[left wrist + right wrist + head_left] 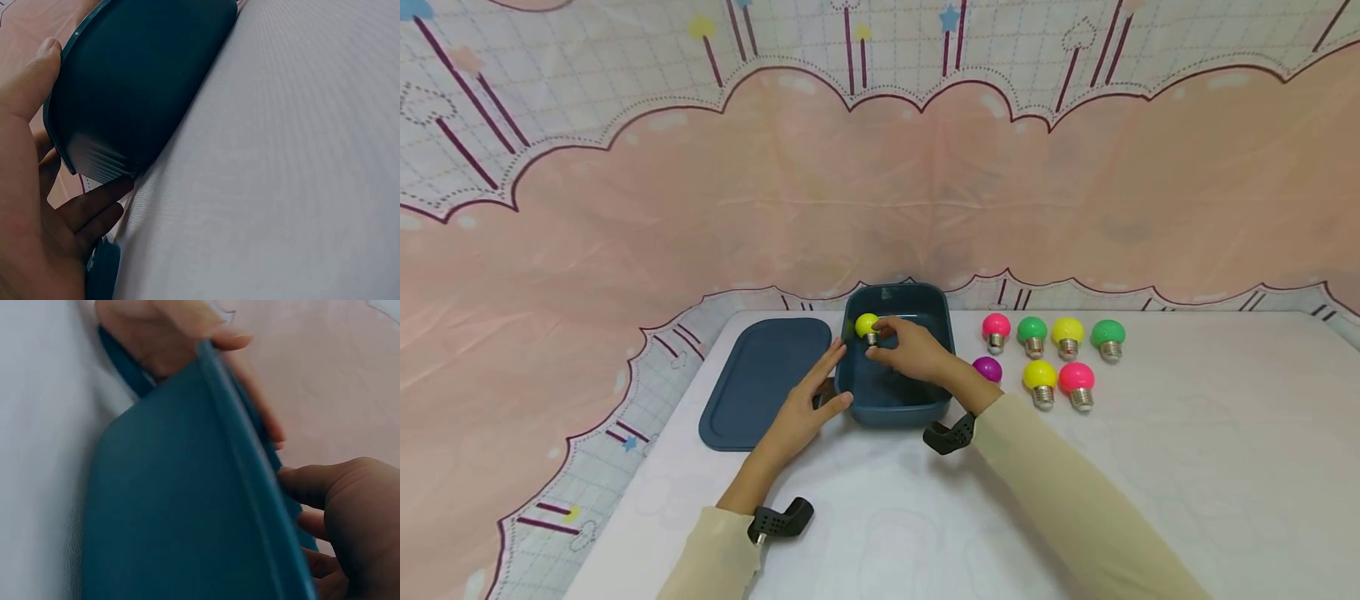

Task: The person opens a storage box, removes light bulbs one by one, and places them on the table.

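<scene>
A dark blue-green plastic box (895, 414) stands uncovered on the table. Over its left part, my right hand (913, 350) pinches a yellow light bulb (867, 323) by its metal base, with the round end pointing away from me. The box wall hides this bulb in the right wrist view, where part of the right hand (365, 519) shows beyond the rim. My left hand (797, 421) rests along the box's left side, fingers extended. In the left wrist view its thumb (44, 69) lies at the rim and the fingertips touch low on the wall.
Left of the box lies its flat matching lid (760, 383), partly behind the left hand. Right of the box lie several loose bulbs in two rows, among them a green bulb (1108, 337), a pink bulb (1077, 379) and a purple bulb (988, 368) partly behind the right forearm.
</scene>
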{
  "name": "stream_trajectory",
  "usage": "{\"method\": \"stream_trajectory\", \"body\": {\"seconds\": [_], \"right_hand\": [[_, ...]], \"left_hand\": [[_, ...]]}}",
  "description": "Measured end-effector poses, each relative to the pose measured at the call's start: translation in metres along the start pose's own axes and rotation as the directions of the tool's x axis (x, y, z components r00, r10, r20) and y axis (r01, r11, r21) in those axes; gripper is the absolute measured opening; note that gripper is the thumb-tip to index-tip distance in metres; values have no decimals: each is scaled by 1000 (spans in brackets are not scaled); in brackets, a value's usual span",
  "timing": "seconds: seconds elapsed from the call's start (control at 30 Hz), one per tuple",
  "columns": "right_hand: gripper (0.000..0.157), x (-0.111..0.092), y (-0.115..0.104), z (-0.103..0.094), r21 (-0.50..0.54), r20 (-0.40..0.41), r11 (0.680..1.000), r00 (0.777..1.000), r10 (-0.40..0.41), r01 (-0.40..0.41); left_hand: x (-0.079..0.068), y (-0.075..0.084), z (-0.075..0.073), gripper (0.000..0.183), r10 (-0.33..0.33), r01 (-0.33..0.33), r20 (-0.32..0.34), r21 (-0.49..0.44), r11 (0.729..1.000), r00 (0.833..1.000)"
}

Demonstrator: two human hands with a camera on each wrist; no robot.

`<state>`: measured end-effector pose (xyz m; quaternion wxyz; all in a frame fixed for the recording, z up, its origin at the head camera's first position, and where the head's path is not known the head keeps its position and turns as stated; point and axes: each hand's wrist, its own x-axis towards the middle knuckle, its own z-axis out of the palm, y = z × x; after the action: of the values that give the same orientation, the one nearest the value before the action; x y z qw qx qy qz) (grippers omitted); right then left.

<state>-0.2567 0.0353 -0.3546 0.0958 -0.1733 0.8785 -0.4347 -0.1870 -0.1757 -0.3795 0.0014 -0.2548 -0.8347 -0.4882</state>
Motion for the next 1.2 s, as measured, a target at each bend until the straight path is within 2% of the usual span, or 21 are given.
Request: {"method": "stream_trajectory", "body": {"seconds": [0.17, 0.4, 0.43, 0.7, 0.93, 1.2], "right_hand": [[57, 8, -1, 3, -106, -14, 994, 1000, -27, 25], [58, 17, 1, 7, -165, 4, 986, 1000, -9, 10], [58, 18, 2, 7, -169, 6, 986, 1000, -2, 3], [69, 23, 4, 9, -186, -19, 982, 999, 31, -34], [77, 30, 4, 8, -243, 22, 970, 1000, -9, 14], [73, 30, 3, 9, -204, 5, 979, 1000, 5, -4]], "left_hand": [[0, 3, 0, 66, 3, -3, 1, 10, 1000, 1000], [0, 3, 0, 66, 1, -1, 11, 13, 1000, 1000], [1, 2, 0, 66, 4, -4, 11, 13, 1000, 1000], [6, -37, 6, 68, 16, -16, -12, 26, 1000, 1000], [6, -39, 7, 69, 23, -22, -18, 24, 999, 1000], [6, -38, 5, 69, 11, -10, -24, 30, 999, 1000]]}}
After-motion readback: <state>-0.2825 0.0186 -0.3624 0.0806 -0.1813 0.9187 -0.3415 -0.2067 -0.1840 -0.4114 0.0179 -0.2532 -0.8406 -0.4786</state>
